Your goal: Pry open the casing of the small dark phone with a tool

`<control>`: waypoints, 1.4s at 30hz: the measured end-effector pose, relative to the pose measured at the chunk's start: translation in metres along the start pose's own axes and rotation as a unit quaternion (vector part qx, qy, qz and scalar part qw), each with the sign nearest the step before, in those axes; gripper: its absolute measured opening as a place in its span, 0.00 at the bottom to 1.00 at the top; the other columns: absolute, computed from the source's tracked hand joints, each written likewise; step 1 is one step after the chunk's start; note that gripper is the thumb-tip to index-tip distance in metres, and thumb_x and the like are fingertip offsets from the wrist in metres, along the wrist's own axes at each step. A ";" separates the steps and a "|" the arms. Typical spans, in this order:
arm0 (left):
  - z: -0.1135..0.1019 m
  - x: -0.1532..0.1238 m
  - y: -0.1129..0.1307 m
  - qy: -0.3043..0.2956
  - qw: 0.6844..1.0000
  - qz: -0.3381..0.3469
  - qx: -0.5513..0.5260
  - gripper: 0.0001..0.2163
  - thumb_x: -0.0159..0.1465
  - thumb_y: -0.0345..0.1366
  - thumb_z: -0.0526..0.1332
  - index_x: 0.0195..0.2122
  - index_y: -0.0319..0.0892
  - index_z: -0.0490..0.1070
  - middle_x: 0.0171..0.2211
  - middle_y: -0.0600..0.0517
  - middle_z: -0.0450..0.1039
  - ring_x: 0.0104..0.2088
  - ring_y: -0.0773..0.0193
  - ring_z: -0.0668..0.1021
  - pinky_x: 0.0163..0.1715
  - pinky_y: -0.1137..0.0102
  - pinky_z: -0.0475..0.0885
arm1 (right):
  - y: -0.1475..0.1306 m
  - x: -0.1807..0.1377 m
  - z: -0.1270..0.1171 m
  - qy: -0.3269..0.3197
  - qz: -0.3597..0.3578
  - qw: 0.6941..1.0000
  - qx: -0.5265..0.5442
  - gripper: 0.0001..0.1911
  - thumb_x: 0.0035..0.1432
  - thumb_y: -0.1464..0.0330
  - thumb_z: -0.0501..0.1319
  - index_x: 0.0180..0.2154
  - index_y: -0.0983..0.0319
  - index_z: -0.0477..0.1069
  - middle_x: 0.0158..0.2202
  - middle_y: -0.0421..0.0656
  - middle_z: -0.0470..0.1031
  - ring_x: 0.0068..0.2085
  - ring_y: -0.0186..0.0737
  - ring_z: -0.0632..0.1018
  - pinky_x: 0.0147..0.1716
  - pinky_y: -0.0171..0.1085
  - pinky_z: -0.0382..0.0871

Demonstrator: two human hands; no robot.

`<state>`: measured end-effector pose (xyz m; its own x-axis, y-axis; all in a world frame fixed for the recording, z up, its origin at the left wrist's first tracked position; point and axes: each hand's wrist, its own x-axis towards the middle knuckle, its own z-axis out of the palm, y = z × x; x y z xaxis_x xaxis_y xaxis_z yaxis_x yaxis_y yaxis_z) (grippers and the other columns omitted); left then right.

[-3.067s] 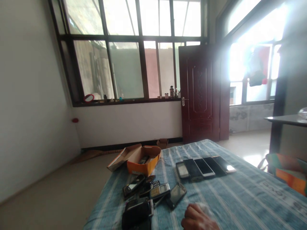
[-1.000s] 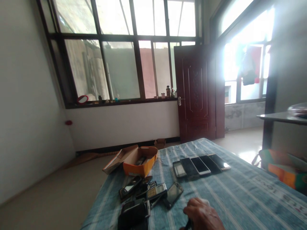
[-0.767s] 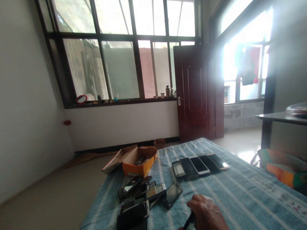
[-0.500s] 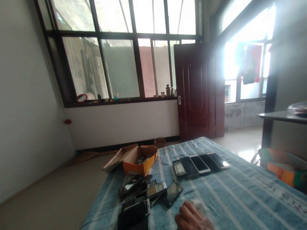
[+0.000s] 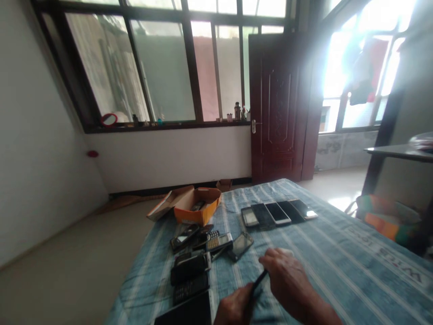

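i see the right hand and left hand low in the head view, both gripping one thin dark flat phone seen edge-on and tilted, just above the blue striped cloth. right fingers curl round its upper end, left fingers close on its lower end. a loose pile of dark keypad phones lies just beside the left hand. a row of five flat smartphones sits farther off. an open orange cardboard box stands at the cloth's far left corner.
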<state>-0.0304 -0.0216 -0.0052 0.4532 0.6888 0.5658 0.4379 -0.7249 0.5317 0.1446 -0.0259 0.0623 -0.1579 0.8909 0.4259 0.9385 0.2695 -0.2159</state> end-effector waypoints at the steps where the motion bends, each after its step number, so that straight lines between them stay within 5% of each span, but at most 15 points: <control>1: -0.001 0.001 0.004 -0.008 1.000 0.015 -0.002 0.12 0.69 0.38 0.50 0.46 0.44 0.70 0.32 0.50 0.78 0.32 0.64 0.80 0.33 0.75 0.75 | -0.002 -0.002 -0.008 -0.024 0.005 1.000 -0.002 0.14 0.52 0.82 0.54 0.27 0.59 0.73 0.30 0.40 0.73 0.34 0.37 0.73 0.31 0.34 0.57; 12: -0.003 0.012 0.019 -0.033 0.999 0.029 0.015 0.10 0.68 0.32 0.52 0.46 0.36 0.69 0.31 0.49 0.75 0.30 0.65 0.78 0.31 0.73 0.73 | -0.017 -0.005 -0.034 -0.150 -0.043 0.988 -0.013 0.11 0.58 0.77 0.51 0.33 0.63 0.71 0.37 0.45 0.71 0.42 0.41 0.69 0.34 0.35 0.57; 23: 0.000 0.014 0.019 -0.041 0.998 0.036 0.020 0.10 0.68 0.32 0.52 0.46 0.37 0.69 0.31 0.50 0.75 0.30 0.66 0.77 0.31 0.74 0.72 | -0.002 -0.001 -0.041 -0.155 0.001 0.986 -0.053 0.14 0.57 0.78 0.50 0.35 0.63 0.73 0.35 0.45 0.71 0.38 0.39 0.71 0.31 0.35 0.55; 33: -0.001 0.014 0.022 -0.027 0.999 0.030 0.019 0.09 0.68 0.33 0.52 0.40 0.38 0.70 0.26 0.53 0.72 0.26 0.67 0.75 0.26 0.74 0.70 | -0.020 -0.010 -0.035 -0.127 -0.072 0.989 -0.026 0.11 0.59 0.76 0.51 0.32 0.63 0.71 0.35 0.45 0.72 0.41 0.42 0.69 0.29 0.36 0.53; 42: 0.000 0.016 0.021 -0.030 0.999 0.034 0.024 0.09 0.68 0.33 0.52 0.42 0.38 0.69 0.26 0.53 0.72 0.26 0.67 0.75 0.28 0.74 0.70 | 0.001 0.000 -0.029 -0.128 -0.030 0.991 0.018 0.13 0.56 0.78 0.51 0.32 0.61 0.74 0.33 0.42 0.72 0.36 0.37 0.71 0.31 0.35 0.55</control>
<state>-0.0142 -0.0263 0.0151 0.5280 0.6387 0.5598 0.4413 -0.7695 0.4617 0.1540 -0.0363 0.0876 -0.2903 0.9351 0.2034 0.9139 0.3339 -0.2307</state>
